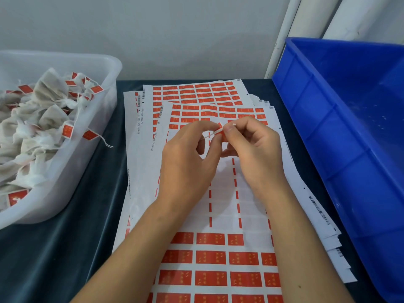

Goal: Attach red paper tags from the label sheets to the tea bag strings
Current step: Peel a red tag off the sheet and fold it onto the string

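Both hands meet over the middle of the top label sheet [220,200]. My left hand [188,156] and my right hand [251,149] pinch a small red paper tag [222,132] between thumbs and fingertips. A thin white string [208,136] runs from the tag toward my left fingers. The tea bag on that string is hidden behind my hands. The sheet's middle rows are peeled bare; red tags fill its top and bottom rows.
A clear plastic tub [96,119] at left holds several tagged tea bags [43,119]. A blue plastic crate [349,149] stands at right. More label sheets [196,92] lie stacked underneath on a dark tablecloth [65,248]. A white wall is behind.
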Demonstrator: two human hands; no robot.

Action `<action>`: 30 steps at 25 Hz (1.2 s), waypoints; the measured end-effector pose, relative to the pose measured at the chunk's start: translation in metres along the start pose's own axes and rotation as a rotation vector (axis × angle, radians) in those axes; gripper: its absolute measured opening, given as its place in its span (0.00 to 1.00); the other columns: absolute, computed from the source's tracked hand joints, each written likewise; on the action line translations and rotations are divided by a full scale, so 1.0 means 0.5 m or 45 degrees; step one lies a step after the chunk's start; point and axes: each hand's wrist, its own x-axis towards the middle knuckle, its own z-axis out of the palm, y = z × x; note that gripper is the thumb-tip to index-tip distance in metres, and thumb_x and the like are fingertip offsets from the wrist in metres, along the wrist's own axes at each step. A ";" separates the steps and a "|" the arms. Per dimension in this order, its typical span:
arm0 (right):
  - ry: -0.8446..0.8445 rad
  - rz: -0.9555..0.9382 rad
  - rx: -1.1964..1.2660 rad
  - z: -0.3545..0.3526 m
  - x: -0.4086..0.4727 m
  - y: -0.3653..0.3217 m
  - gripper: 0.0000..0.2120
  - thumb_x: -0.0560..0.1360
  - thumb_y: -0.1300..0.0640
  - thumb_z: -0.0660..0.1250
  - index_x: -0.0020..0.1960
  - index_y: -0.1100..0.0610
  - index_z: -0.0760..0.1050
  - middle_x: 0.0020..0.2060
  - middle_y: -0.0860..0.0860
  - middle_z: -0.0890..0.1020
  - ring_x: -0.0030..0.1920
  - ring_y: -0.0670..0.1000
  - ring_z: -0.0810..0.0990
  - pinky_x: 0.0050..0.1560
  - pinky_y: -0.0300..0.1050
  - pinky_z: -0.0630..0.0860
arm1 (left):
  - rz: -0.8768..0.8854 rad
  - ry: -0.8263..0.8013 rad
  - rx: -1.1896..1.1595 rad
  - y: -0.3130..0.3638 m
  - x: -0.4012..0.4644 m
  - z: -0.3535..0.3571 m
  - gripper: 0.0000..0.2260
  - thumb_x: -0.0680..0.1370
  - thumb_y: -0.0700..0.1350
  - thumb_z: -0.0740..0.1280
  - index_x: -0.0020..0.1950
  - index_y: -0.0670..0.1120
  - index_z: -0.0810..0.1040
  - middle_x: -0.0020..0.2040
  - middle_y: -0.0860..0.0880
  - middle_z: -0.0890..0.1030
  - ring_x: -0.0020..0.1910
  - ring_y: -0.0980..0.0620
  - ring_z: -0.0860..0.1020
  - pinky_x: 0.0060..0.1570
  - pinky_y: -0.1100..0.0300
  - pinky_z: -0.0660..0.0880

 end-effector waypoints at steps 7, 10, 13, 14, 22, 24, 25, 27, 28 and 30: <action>0.124 -0.117 -0.223 -0.002 -0.001 0.001 0.05 0.81 0.52 0.70 0.49 0.46 0.84 0.43 0.38 0.86 0.48 0.45 0.85 0.45 0.46 0.86 | -0.058 -0.020 0.016 -0.004 0.002 0.000 0.07 0.81 0.47 0.72 0.59 0.51 0.84 0.36 0.67 0.70 0.38 0.61 0.73 0.39 0.75 0.67; 0.144 -0.191 -0.298 0.000 -0.002 0.001 0.05 0.81 0.52 0.70 0.49 0.44 0.83 0.44 0.36 0.85 0.49 0.43 0.84 0.46 0.46 0.85 | -0.061 -0.026 0.010 -0.005 0.002 0.000 0.07 0.81 0.48 0.72 0.59 0.51 0.84 0.36 0.67 0.70 0.38 0.61 0.73 0.38 0.75 0.67; 0.153 -0.244 -0.332 -0.001 -0.002 0.002 0.04 0.81 0.51 0.70 0.51 0.44 0.84 0.46 0.35 0.85 0.50 0.41 0.84 0.46 0.41 0.84 | -0.074 -0.033 0.007 -0.006 0.002 -0.001 0.06 0.81 0.49 0.72 0.57 0.52 0.84 0.36 0.67 0.70 0.38 0.62 0.73 0.38 0.75 0.66; 0.154 -0.249 -0.334 -0.002 -0.002 0.001 0.04 0.81 0.50 0.70 0.51 0.44 0.84 0.46 0.35 0.85 0.50 0.41 0.84 0.47 0.40 0.84 | -0.086 -0.039 0.004 -0.007 0.002 -0.001 0.05 0.81 0.49 0.71 0.57 0.53 0.84 0.35 0.67 0.70 0.38 0.61 0.73 0.37 0.74 0.67; 0.020 -0.087 -0.169 -0.011 0.003 -0.004 0.06 0.82 0.51 0.69 0.51 0.42 0.84 0.45 0.35 0.85 0.52 0.42 0.83 0.51 0.47 0.84 | -0.356 -0.160 -0.296 -0.005 0.015 -0.012 0.02 0.79 0.51 0.73 0.47 0.56 0.83 0.28 0.57 0.73 0.30 0.57 0.72 0.31 0.65 0.73; -0.005 -0.055 -0.148 -0.014 0.005 -0.005 0.06 0.81 0.51 0.69 0.50 0.43 0.84 0.45 0.36 0.86 0.52 0.42 0.83 0.50 0.43 0.83 | -0.472 -0.239 -0.386 -0.002 0.024 -0.020 0.02 0.79 0.51 0.74 0.46 0.56 0.84 0.28 0.54 0.73 0.29 0.53 0.73 0.32 0.52 0.80; -0.017 -0.042 -0.138 -0.015 0.006 -0.006 0.06 0.81 0.51 0.69 0.49 0.42 0.84 0.44 0.36 0.86 0.52 0.41 0.83 0.49 0.41 0.81 | -0.519 -0.274 -0.410 0.000 0.028 -0.024 0.02 0.79 0.51 0.74 0.46 0.56 0.85 0.28 0.53 0.74 0.30 0.49 0.74 0.32 0.46 0.82; -0.037 -0.022 -0.121 -0.017 0.006 -0.008 0.07 0.81 0.51 0.69 0.47 0.42 0.84 0.43 0.37 0.85 0.50 0.41 0.83 0.46 0.35 0.80 | -0.580 -0.326 -0.446 0.004 0.033 -0.029 0.03 0.79 0.51 0.74 0.45 0.56 0.86 0.31 0.51 0.78 0.34 0.44 0.77 0.32 0.42 0.82; -0.044 -0.013 -0.113 -0.017 0.006 -0.008 0.07 0.81 0.52 0.69 0.47 0.43 0.84 0.42 0.37 0.85 0.49 0.41 0.83 0.45 0.34 0.80 | -0.598 -0.346 -0.455 0.006 0.034 -0.031 0.04 0.79 0.51 0.73 0.44 0.56 0.86 0.32 0.50 0.79 0.33 0.44 0.77 0.31 0.43 0.81; -0.049 0.003 -0.096 -0.017 0.005 -0.009 0.08 0.81 0.53 0.69 0.46 0.43 0.84 0.41 0.38 0.85 0.47 0.41 0.83 0.44 0.32 0.80 | -0.627 -0.380 -0.458 0.006 0.035 -0.032 0.06 0.78 0.50 0.73 0.41 0.57 0.85 0.32 0.51 0.80 0.29 0.50 0.75 0.30 0.49 0.81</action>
